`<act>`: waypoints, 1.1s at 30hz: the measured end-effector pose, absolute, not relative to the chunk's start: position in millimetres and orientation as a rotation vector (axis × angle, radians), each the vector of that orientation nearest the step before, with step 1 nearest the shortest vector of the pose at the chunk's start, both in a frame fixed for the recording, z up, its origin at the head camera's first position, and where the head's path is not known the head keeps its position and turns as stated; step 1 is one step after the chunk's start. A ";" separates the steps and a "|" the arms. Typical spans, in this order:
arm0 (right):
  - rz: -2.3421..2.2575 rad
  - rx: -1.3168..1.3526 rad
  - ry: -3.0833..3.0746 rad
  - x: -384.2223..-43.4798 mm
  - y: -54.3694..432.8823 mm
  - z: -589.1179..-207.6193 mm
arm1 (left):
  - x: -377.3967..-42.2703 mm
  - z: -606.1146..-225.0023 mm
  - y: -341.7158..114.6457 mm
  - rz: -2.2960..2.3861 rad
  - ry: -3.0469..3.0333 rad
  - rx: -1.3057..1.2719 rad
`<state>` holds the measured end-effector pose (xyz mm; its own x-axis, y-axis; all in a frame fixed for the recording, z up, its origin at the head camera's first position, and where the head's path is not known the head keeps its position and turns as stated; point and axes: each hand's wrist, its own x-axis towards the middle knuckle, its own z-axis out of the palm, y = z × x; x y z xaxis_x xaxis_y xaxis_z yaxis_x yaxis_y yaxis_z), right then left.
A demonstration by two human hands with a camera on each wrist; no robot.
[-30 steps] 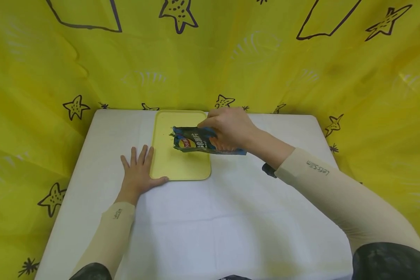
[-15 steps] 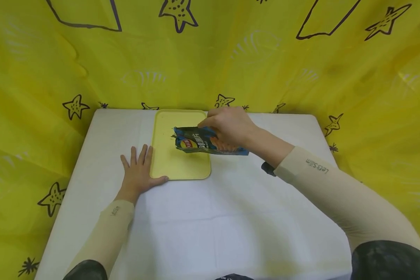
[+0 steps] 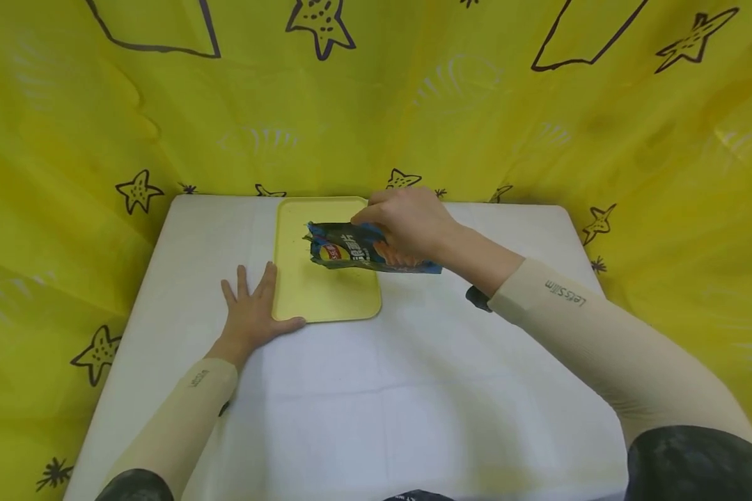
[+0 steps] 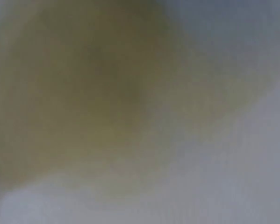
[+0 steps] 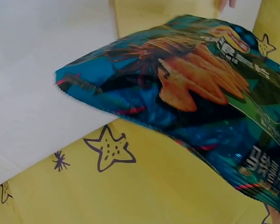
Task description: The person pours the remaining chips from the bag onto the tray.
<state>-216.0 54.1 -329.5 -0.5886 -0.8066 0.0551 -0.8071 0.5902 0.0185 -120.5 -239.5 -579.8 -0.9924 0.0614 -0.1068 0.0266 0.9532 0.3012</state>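
My right hand (image 3: 407, 219) grips a blue-green bag of crisps (image 3: 345, 245) by its upper edge, above the yellow tray (image 3: 326, 296). The bag lies nearly level, its ragged left end over the tray and its other end out past the tray's right side. Seen from the right wrist, the crisp bag (image 5: 177, 88) shows pictured crisps, with fingers just at the right edge. My left hand (image 3: 249, 316) rests with spread fingers at the tray's left side, thumb along its near-left corner. The left wrist view is a blur of tan and white.
A white-covered table (image 3: 439, 390) carries the tray. Behind and at both sides hangs a yellow curtain (image 3: 376, 90) with starfish drawings, close to the table's far edge. A small dark object (image 3: 418, 496) shows at the bottom edge of the head view.
The left hand and the tray have shifted slightly right, and two left fingers have drawn together. The right hand with the crisp bag has risen a little.
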 end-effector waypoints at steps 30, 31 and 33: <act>-0.037 1.408 -2.826 -219.2 37.4 -320.5 | -120.4 -581.0 -242.1 0.433 3.006 0.065; -0.040 1.405 -2.831 -219.2 37.0 -319.9 | -120.2 -580.4 -241.9 0.431 3.005 0.065; -0.041 1.401 -2.833 -219.4 36.5 -318.9 | -119.4 -579.0 -241.5 0.433 3.001 0.062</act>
